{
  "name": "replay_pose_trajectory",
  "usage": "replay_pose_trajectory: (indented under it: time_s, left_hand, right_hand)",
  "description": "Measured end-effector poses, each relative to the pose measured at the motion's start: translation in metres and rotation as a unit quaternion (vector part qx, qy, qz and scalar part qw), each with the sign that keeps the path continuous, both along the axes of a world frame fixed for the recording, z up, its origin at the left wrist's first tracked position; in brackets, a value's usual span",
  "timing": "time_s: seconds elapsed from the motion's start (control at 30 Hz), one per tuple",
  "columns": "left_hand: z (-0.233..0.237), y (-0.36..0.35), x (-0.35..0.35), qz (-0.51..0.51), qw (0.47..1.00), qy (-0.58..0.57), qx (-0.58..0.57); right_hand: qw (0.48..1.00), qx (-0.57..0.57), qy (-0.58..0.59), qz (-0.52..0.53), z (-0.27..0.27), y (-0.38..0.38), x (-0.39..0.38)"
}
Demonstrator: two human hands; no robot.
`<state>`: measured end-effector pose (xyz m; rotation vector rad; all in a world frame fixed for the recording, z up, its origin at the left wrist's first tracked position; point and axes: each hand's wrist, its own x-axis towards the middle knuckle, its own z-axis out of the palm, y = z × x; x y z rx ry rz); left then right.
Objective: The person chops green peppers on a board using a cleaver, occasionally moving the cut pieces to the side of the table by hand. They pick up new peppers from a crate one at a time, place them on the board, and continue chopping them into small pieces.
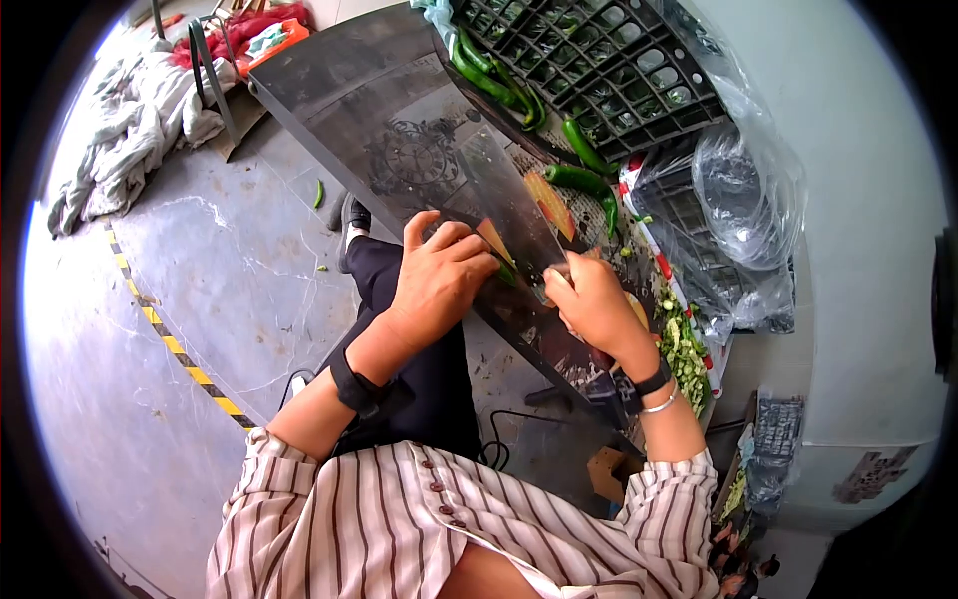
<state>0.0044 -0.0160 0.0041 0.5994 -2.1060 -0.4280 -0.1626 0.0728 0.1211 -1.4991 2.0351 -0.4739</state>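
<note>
My right hand is closed around the handle of a knife. The knife's broad, shiny blade points up and away over the table. To its left, my left hand is bent with curled fingers, one knuckle raised. A green chili pepper shows at its fingertips, close to the blade; most of it is hidden. Whole green chili peppers lie beyond my right hand. Chopped pepper pieces are heaped along the table's right side.
The dark table runs diagonally before me. A black plastic crate stands at its far right, with clear plastic bags beside it. White cloth and a metal-handled dustpan are on the floor, left of yellow-black tape.
</note>
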Motion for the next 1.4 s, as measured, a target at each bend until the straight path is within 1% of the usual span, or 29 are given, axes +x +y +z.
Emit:
replay_pose_trajectory:
  time_s: [0.07,0.13,0.23,0.37,0.43,0.57,0.67,0.73,0.77,0.83,0.93,0.97,1.0,1.1,1.2,1.27,1.4]
  left_hand:
    - [0.000,0.001,0.001,-0.008,1.000,-0.009,0.008]
    - [0.002,0.002,-0.001,-0.004,1.000,-0.003,0.002]
    - [0.000,0.000,-0.002,-0.001,1.000,0.002,-0.003]
    - [-0.001,0.001,-0.001,-0.005,1.000,0.004,0.008]
    - [0.000,0.001,-0.001,-0.007,1.000,-0.001,0.010]
    - [0.003,0.001,-0.002,-0.003,1.000,-0.009,0.006]
    - [0.002,0.002,-0.002,-0.006,1.000,-0.004,0.010]
    - [0.001,0.002,-0.002,-0.005,1.000,-0.008,0.008]
    - [0.002,0.002,-0.003,-0.005,1.000,-0.011,0.008]
    - [0.001,0.001,-0.004,-0.003,1.000,-0.001,0.001]
    - [0.001,0.002,-0.002,-0.001,1.000,-0.003,0.000]
    - [0.003,0.002,-0.002,-0.002,1.000,-0.009,-0.003]
    - [0.002,0.002,-0.002,-0.004,1.000,-0.009,-0.004]
    - [0.000,0.000,-0.002,-0.005,1.000,-0.004,0.004]
    - [0.000,0.001,-0.001,-0.012,1.000,-0.007,0.015]
    - [0.001,0.001,-0.001,-0.011,1.000,-0.009,0.014]
    - [0.005,0.001,-0.002,-0.012,1.000,-0.012,0.012]
  right_hand:
    - [1.000,0.012,0.008,0.008,0.010,0.004,0.003]
    - [0.998,-0.010,0.029,0.051,0.013,0.009,0.004]
    - [0.995,-0.022,0.061,0.075,0.013,0.011,0.009]
    - [0.996,-0.003,0.056,0.072,0.009,0.011,0.008]
    - [0.993,-0.003,0.080,0.085,0.007,0.010,0.007]
    - [0.995,0.004,0.069,0.069,-0.003,-0.001,0.007]
    - [0.997,-0.008,0.042,0.060,-0.008,-0.011,0.008]
    - [0.999,-0.009,-0.006,0.042,-0.010,-0.011,0.005]
    - [0.999,-0.012,-0.004,0.041,-0.008,-0.010,0.004]
    - [1.000,0.003,-0.021,0.009,-0.006,-0.006,0.003]
    - [1.000,0.002,-0.006,0.018,0.010,0.002,0.009]
    - [1.000,0.023,-0.010,0.005,0.015,0.004,0.011]
    - [1.000,0.023,-0.010,0.003,0.014,0.006,0.011]
    - [0.999,0.026,0.026,0.040,0.012,0.010,0.010]
    - [0.998,0.056,0.006,0.018,0.013,0.010,0.011]
    - [0.998,0.054,0.011,0.032,0.016,0.007,0.014]
    - [0.999,0.037,0.010,0.029,-0.004,0.000,0.007]
